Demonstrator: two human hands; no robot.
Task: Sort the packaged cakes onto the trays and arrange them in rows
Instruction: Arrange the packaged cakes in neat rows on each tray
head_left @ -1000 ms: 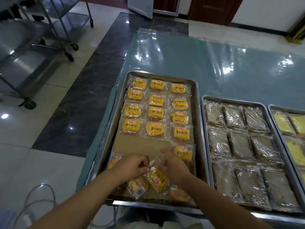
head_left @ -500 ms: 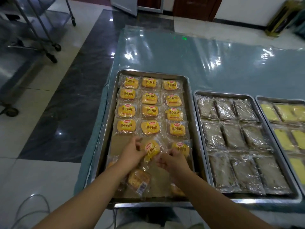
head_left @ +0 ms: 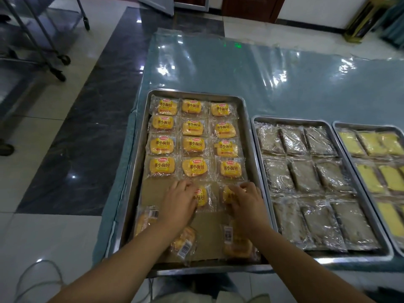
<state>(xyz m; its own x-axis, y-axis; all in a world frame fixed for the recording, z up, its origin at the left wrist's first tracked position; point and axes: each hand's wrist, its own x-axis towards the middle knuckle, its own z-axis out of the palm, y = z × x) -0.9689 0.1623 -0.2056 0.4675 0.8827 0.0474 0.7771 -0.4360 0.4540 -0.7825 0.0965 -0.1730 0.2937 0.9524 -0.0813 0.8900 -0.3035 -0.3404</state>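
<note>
The left steel tray [head_left: 140, 162] holds yellow packaged cakes [head_left: 162, 147] in four full rows of three, on brown paper. In a fifth row, my left hand [head_left: 181, 203] grips the middle cake [head_left: 202, 196], which lies flat with its label up. My right hand [head_left: 247, 203] has its fingers bent over the right-column cake [head_left: 227, 194] and holds it. That row's left spot is bare paper. Three loose cakes lie barcode-up at the tray's near end: one at the left [head_left: 146, 218], one under my left forearm [head_left: 184, 243], one under my right forearm [head_left: 237, 244].
A middle tray [head_left: 258, 149] is filled with brownish packaged cakes [head_left: 303, 176] in rows. A third tray [head_left: 341, 136] at the right holds pale yellow cakes [head_left: 371, 178]. The table [head_left: 240, 68] has a plastic cover. A wheeled metal rack [head_left: 43, 40] stands on the floor to the left.
My left hand carried a loose cake from the near end up into the fifth row and set it flat. My right hand moved onto the right-column cake beside it.
</note>
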